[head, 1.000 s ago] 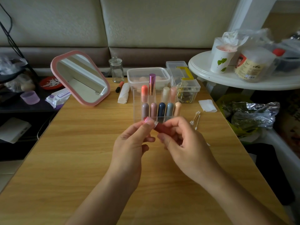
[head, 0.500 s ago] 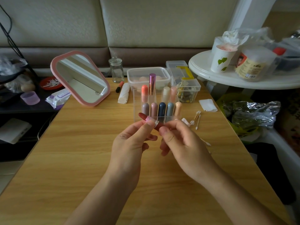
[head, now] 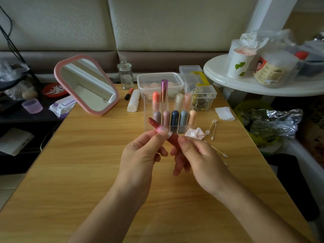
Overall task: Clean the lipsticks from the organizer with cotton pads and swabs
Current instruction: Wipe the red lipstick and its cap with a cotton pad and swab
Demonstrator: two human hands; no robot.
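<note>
Lipstick [head: 158,128], dark red with its bullet wound out, is held above the tabletop [head: 87,163] just in front of the clear organizer [head: 148,109]. Its tip slants up and to the left, so the coloured end is open to view. The left hand [head: 140,155] has its grip clamped on the translucent collar, thumb and forefinger pinching it. The right hand [head: 198,158] pinches the base, a hold that suits twisting the tube, though I cannot tell which way it would turn. Neither hand carries a pad or swab. A crumpled, pink-stained cotton pad [head: 195,133] lies just beside the organizer's right front corner. Loose cotton swabs [head: 212,126] lie next to it, probably kept there for the right hand to reach. The other lipsticks [head: 175,118] stand capped in their compartments, likely awaiting their turn.
</note>
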